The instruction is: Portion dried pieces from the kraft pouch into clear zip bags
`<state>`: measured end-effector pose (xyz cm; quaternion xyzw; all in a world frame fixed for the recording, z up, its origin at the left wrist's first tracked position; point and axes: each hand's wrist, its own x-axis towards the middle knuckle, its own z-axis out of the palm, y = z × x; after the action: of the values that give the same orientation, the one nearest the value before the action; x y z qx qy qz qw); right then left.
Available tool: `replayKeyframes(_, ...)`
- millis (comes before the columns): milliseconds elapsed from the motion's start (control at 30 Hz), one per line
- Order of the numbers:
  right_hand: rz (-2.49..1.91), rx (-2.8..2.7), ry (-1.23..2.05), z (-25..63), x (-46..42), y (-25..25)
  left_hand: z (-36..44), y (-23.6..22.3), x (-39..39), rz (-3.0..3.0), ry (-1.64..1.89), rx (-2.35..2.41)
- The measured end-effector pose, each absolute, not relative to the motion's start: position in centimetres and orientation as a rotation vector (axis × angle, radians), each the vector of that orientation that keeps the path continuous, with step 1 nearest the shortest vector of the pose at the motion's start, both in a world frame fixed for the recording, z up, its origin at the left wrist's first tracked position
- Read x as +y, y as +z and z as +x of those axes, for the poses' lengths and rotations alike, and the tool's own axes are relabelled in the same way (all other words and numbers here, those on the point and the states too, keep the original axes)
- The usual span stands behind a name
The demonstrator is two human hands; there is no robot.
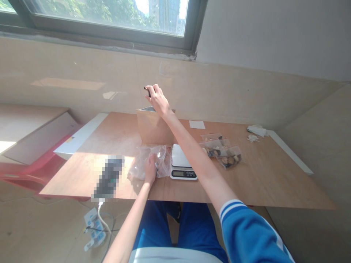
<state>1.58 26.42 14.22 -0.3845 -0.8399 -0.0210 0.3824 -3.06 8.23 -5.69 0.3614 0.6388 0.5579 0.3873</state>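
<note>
Right hand raised, clenched on a small dark item, which points up-left, above a tan box. Left hand rests on a clear plastic bag, grip unclear. Plywood table holds a digital scale just beside the bag, and small zip bags of dark pieces. Beige wall and window beyond.

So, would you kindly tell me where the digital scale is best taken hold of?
Take the digital scale by the white base's left and right edges, coming from above at the near end: the flat steel platform sits on top and the display faces you, so fingers there touch neither.
</note>
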Motion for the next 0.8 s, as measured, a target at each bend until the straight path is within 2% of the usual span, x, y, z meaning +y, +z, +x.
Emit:
replayKeyframes(300,-0.826,-2.227,0.153,2.7,26.2,12.5,-3.0,-5.8,8.3,0.949,1.474,1.578)
replayKeyframes(533,-0.932,-2.44,0.064,3.2,24.5,11.5,-2.9,-5.6,8.2,0.943,1.495,1.529)
replayKeyframes(800,-0.928,-2.357,0.032,3.8,22.9,10.8,-2.8,-5.4,8.1,0.871,1.489,1.53)
